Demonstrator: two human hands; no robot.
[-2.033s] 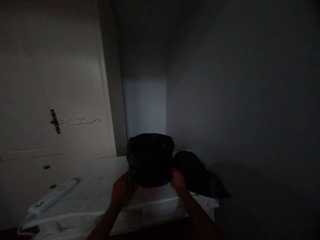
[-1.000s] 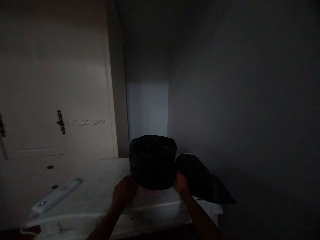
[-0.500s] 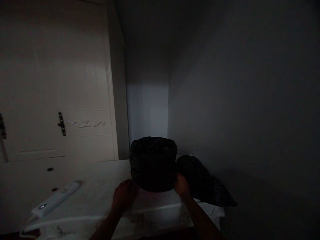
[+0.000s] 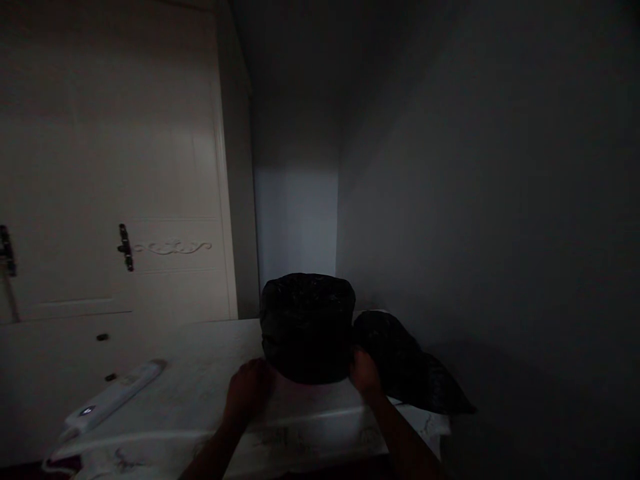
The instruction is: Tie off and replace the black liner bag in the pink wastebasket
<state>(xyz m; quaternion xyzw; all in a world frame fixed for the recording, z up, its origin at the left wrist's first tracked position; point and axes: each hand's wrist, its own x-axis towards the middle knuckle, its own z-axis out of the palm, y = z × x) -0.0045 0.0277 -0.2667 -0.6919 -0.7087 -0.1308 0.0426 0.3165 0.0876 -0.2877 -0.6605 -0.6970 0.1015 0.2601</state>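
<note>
A bulky black plastic bag, rounded like a covered bin, stands upright on a white table. My left hand is closed at its lower left edge, fingers curled in deep shadow. At the lower right edge, my right hand is closed on the bag's side. Both sets of fingertips are partly hidden by darkness and the bag. Just right of my right hand lies a second black plastic bag, slumped and tapering to a point past the table's edge.
A white power strip with a cable lies at the table's left edge. Behind it rises a white wardrobe with dark handles. A grey wall closes off the right side. The room is very dim.
The view has shifted very slightly. Both hands and the two black bags keep practically the same places.
</note>
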